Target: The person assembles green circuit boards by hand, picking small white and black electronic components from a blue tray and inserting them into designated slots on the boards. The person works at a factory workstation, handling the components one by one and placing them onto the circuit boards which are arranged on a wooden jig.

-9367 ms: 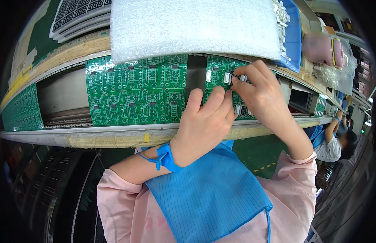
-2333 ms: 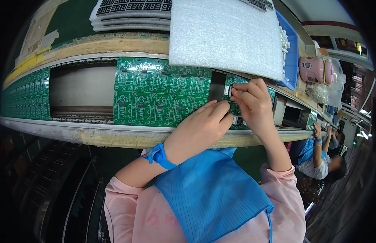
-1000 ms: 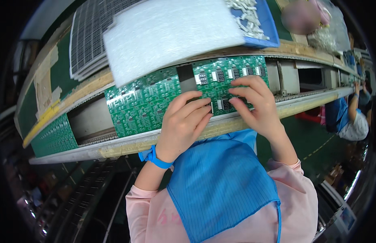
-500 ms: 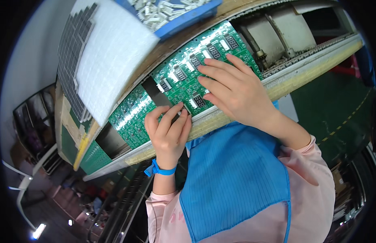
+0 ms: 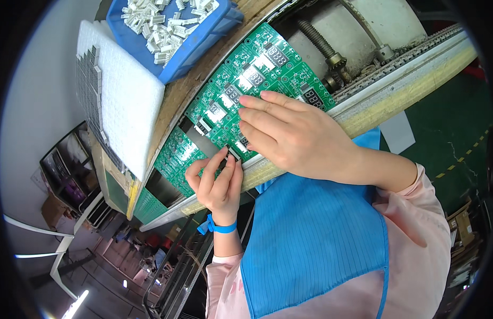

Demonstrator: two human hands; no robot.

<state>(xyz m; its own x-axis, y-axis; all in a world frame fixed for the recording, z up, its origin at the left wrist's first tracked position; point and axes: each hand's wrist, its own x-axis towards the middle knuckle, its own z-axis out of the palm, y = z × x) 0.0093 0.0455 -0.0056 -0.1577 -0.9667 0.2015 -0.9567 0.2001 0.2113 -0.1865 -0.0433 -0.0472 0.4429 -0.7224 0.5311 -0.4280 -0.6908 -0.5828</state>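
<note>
The right hand [image 5: 294,135] has slid flat, fingers open, onto the green circuit board [image 5: 241,90], while the left hand [image 5: 217,183] now pinches a small display part [image 5: 234,154] at its edge.

Conveyor line [image 5: 406,93] with wooden shelf [image 5: 175,101]

Green circuit boards [image 5: 241,90] on the rails; blue parts tray [image 5: 204,40] and white foam sheet [image 5: 127,101] apparently resting on the shelf.

Green circuit board [image 5: 241,101], blue tray [image 5: 201,40] of white connectors [image 5: 161,21], white foam sheet [image 5: 124,101], blue wrist strap [image 5: 217,227].
</note>
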